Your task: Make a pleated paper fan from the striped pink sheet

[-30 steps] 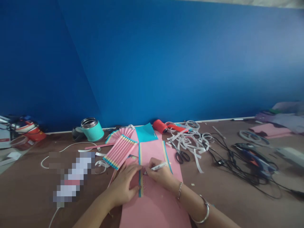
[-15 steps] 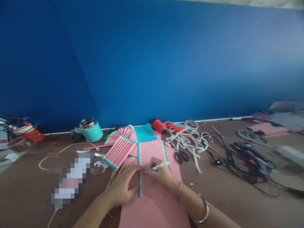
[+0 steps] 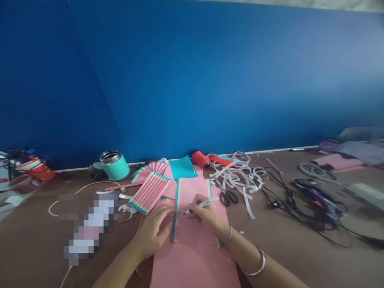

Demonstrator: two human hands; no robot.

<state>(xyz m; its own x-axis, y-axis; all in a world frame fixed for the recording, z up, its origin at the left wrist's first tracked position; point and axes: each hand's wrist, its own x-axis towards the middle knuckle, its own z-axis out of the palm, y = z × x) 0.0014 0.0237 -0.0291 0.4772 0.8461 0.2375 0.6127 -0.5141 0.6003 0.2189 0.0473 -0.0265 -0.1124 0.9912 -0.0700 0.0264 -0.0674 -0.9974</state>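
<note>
My right hand [image 3: 207,214] is closed around a white marker [image 3: 207,203], whose black tip points left, just over a pink paper strip [image 3: 195,230] edged in yellow and blue. A column of small marks runs along the strip's left border. At that same border rests my left hand [image 3: 153,229], its fingers stretched and thumb apart, touching the strip's edge. Beneath lies a larger pink sheet [image 3: 192,268]. Just beyond my left hand sits a pleated pink paper piece [image 3: 151,192], with a pleated fan [image 3: 153,170] behind it.
Black scissors [image 3: 229,197] and tangled white paper strips [image 3: 237,176] lie to the right, near a red thread spool [image 3: 200,159]. A blue paper piece [image 3: 183,168] is behind the strip. A turquoise mug [image 3: 115,166] stands at back left; black cables [image 3: 295,208] spread at right.
The edged strip has shifted and turned slightly on the larger sheet. The marker tip has lifted a little and moved away from the left border. My left hand has slid slightly left.
</note>
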